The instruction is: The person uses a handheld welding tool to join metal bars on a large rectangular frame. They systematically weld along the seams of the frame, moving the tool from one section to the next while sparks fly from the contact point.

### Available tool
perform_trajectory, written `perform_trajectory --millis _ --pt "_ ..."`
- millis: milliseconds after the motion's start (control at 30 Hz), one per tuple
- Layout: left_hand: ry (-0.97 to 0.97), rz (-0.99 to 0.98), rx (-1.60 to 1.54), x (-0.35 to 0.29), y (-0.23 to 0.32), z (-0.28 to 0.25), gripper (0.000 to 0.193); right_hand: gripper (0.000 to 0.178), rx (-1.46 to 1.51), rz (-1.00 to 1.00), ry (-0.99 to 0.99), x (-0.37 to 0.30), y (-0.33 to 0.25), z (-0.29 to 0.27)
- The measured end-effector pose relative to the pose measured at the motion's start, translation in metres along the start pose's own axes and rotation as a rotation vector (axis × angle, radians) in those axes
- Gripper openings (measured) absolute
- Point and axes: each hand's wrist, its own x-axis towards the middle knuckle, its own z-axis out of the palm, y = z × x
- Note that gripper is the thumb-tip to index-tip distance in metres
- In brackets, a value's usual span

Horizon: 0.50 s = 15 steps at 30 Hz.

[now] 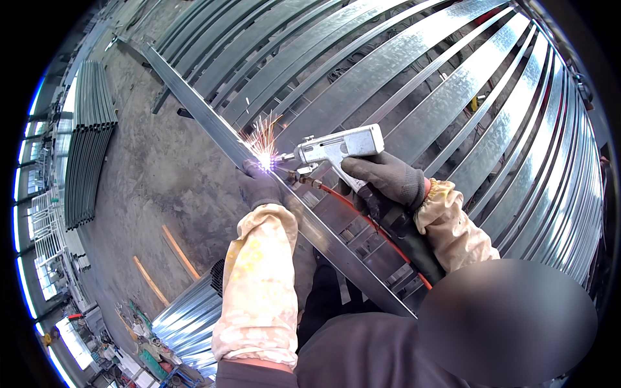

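My right hand (390, 178), in a grey glove, grips the handle of a white pistol-shaped welding gun (339, 143). The gun's nozzle points left at a long galvanized steel rail (326, 236), where a bright violet-white glow throws orange sparks upward. Right beside that glow, my gloved left hand (260, 189) is closed on the rail; its fingertips are partly lost in the glare. Several parallel steel slats (404, 55) meet the rail and fan away to the right. A red hose (359, 210) and a thick black cable (420, 242) run back from the gun.
Stacked dark metal tubes (90, 149) lie on the concrete floor (162, 161) at left. Two wooden strips (180, 251) and a bundle of shiny metal profiles (187, 323) lie lower left. Loose cables (356, 61) show beneath the slats.
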Motion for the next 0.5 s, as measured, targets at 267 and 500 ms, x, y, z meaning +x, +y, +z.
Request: perform_trajectory --millis 267,500 --pt "0.037 0.031 -0.003 -0.002 0.001 -0.001 0.061 0.046 -0.05 0.011 -0.007 -0.001 0.003 -0.003" --pt "0.049 0.022 -0.037 -0.002 0.0 0.002 0.063 0.042 -0.013 0.002 -0.024 0.002 0.016 -0.013"
